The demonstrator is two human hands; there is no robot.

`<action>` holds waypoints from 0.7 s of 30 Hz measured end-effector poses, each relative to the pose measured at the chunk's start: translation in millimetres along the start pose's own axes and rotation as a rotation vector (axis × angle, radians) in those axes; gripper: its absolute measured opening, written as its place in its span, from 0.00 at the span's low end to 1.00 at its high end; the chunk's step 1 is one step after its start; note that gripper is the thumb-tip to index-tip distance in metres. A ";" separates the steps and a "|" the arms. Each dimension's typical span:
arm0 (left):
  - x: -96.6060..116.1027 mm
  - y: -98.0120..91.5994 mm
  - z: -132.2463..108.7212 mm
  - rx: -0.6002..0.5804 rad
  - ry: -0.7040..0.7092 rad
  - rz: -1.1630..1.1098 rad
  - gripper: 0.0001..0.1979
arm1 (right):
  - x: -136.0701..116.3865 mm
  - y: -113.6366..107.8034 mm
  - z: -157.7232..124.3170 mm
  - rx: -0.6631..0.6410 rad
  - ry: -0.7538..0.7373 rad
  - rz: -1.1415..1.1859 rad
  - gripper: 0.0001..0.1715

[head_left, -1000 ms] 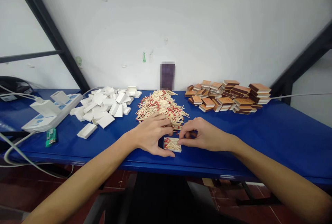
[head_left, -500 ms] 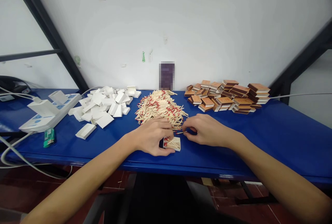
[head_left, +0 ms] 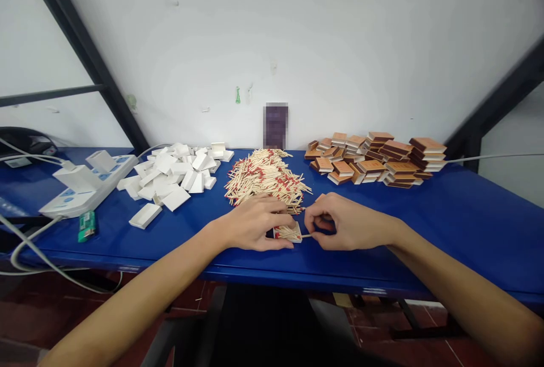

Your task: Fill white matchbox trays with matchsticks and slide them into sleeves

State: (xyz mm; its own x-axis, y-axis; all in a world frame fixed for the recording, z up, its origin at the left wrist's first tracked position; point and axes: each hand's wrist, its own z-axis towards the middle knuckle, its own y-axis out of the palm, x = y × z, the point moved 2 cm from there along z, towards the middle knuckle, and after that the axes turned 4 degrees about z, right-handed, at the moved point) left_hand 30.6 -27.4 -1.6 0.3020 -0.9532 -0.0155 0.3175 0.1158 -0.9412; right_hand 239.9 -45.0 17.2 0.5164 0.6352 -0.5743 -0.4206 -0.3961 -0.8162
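My left hand (head_left: 259, 222) is curled around a small white matchbox tray (head_left: 300, 239), its thumb on the near side and fingers on the far side. Loose red-tipped matches fill part of the tray; the left part lies hidden under my fingers. At the tray's right edge, my right hand (head_left: 348, 222) pinches a single match (head_left: 306, 235) between thumb and forefinger, the stick pointing left toward the tray. Just beyond both hands rises a large heap of matches (head_left: 270, 177), heads facing various ways.
Several white trays (head_left: 176, 171) lie heaped at the left, and brown matchboxes (head_left: 372, 166) are piled at the right. Farther left are a power strip (head_left: 68, 201) with chargers and cables, and a green lighter (head_left: 86, 225). A wall (head_left: 361, 44) backs the blue table (head_left: 459, 225).
My right hand has come nearer to me, bringing the match from the heap's edge to the tray's right side. My left hand still holds the tray. The view has shifted slightly.
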 end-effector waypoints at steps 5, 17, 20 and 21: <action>-2.0 4.5 0.0 0.049 -0.066 -0.041 0.27 | -5.8 12.1 9.8 0.045 0.006 -0.036 0.05; -2.3 -4.4 -1.9 0.144 -0.053 -0.158 0.14 | 11.8 -0.8 6.5 0.353 -0.022 -0.324 0.13; -3.0 -4.1 -1.8 0.099 -0.082 -0.161 0.16 | 15.7 2.8 7.9 0.268 -0.024 -0.401 0.15; -3.1 -3.9 -1.7 0.086 -0.087 -0.161 0.16 | 17.1 4.0 8.5 0.251 -0.015 -0.416 0.13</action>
State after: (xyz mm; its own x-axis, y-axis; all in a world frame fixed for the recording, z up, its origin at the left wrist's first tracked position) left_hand 27.0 -25.4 1.6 0.3163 -0.9341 0.1658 0.4422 -0.0094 -0.8969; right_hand 240.7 -30.0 4.6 0.6689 0.7158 -0.2003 -0.3489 0.0644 -0.9349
